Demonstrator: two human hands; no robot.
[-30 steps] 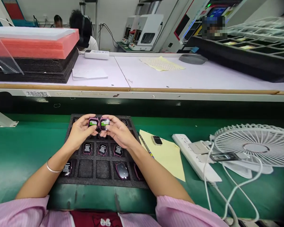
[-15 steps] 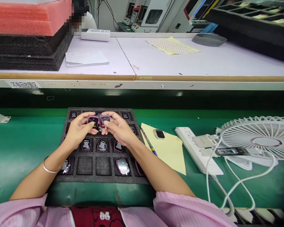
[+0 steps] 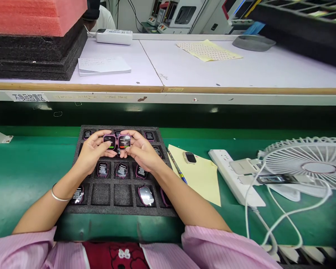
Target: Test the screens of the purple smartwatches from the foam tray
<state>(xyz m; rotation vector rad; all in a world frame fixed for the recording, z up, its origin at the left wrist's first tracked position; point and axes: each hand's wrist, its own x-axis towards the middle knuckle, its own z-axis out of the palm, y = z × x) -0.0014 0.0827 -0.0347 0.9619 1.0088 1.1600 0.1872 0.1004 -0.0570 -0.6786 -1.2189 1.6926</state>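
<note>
My left hand (image 3: 93, 151) is closed around a purple-framed smartwatch case (image 3: 109, 140) with a lit screen, its thumb resting on the lower part of the glass. Side by side with it, a second purple smartwatch case (image 3: 124, 141) is gripped by my right hand (image 3: 142, 150); its screen shows text and red and green at the bottom. Both are held above a dark grey foam tray (image 3: 112, 212). Similar watch cases, such as the one (image 3: 121, 170) below my hands, lie in its compartments, most with lit text. My hands hide part of the upper rows.
Right of the tray are a yellow sheet (image 3: 204, 183), a pen (image 3: 177, 166), a pale watch case (image 3: 189, 157), a white power strip (image 3: 235, 179) with cables and a white fan (image 3: 310, 164). A shelf (image 3: 190, 71) above carries foam stacks (image 3: 33, 52) and papers. A person is partly visible behind.
My right thumb has moved down off the middle of its watch's screen, which now shows lit text with red and green. The view has shifted slightly.
</note>
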